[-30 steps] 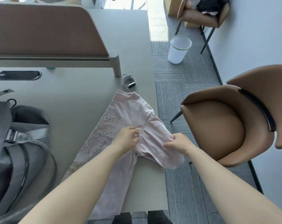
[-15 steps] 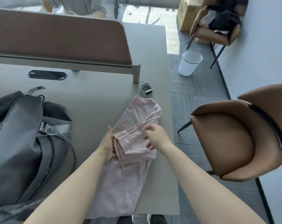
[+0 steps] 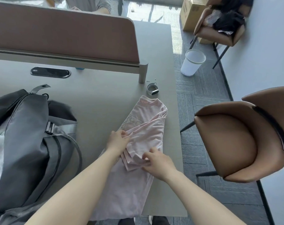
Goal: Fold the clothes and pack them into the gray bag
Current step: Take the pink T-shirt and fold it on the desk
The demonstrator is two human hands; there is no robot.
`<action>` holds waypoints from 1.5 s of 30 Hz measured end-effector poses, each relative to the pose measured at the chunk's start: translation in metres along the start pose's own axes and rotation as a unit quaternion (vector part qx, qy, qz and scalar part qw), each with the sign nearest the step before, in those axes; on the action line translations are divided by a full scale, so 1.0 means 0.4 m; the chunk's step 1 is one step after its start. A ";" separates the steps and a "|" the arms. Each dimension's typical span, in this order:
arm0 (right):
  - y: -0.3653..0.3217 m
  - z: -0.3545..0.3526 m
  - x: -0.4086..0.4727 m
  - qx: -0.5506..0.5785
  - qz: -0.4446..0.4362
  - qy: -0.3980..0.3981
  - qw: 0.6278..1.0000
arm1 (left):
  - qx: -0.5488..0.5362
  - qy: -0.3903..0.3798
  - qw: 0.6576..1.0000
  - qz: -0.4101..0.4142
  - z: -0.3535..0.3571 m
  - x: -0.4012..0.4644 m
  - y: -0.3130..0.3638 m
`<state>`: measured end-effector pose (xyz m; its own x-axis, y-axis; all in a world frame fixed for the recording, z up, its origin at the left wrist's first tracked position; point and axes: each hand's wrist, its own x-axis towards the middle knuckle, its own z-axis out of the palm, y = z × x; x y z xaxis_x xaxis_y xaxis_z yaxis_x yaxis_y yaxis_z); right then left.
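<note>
A pale pink T-shirt (image 3: 147, 125) with a line drawing on its front lies along the right part of the grey table (image 3: 95, 98), collar away from me, its hem hanging over the near edge. One sleeve is folded across the body. My left hand (image 3: 117, 140) pinches the folded cloth at the shirt's left side. My right hand (image 3: 156, 161) grips the sleeve's lower edge near the middle. The gray bag (image 3: 26, 143) lies open at the left of the table, with something white showing inside at the far left.
A smartwatch (image 3: 152, 89) lies just beyond the collar. A brown divider panel (image 3: 65, 36) crosses the table behind. A brown chair (image 3: 245, 135) stands close on the right, a white bin (image 3: 192, 62) and another chair (image 3: 219, 25) farther back. Another person sits beyond the divider.
Both hands carried the sleeve from the right table edge across onto the shirt's body. The left hand shifted to the left side; the right hand slid down to the sleeve's lower edge.
</note>
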<state>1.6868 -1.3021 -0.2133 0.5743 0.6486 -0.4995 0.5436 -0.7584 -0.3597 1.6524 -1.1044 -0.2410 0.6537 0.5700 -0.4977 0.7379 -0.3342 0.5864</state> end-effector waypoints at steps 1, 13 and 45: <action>0.004 0.010 -0.004 -0.010 -0.008 0.015 1.000 | 0.043 -0.014 0.999 0.003 0.004 0.009 -0.003; -0.009 0.027 -0.027 0.015 -0.072 0.060 0.995 | 0.198 0.040 0.979 0.040 -0.030 0.027 0.004; 0.136 -0.029 0.066 -0.150 -0.009 0.112 0.982 | 0.153 -0.035 0.988 -0.004 0.032 0.005 0.031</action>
<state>1.7387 -1.3254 -0.2370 0.6645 0.6854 -0.2977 0.6917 -0.7150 -0.1021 1.6650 -1.1169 -0.2430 0.6498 0.5245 -0.5502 0.7524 -0.5469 0.3672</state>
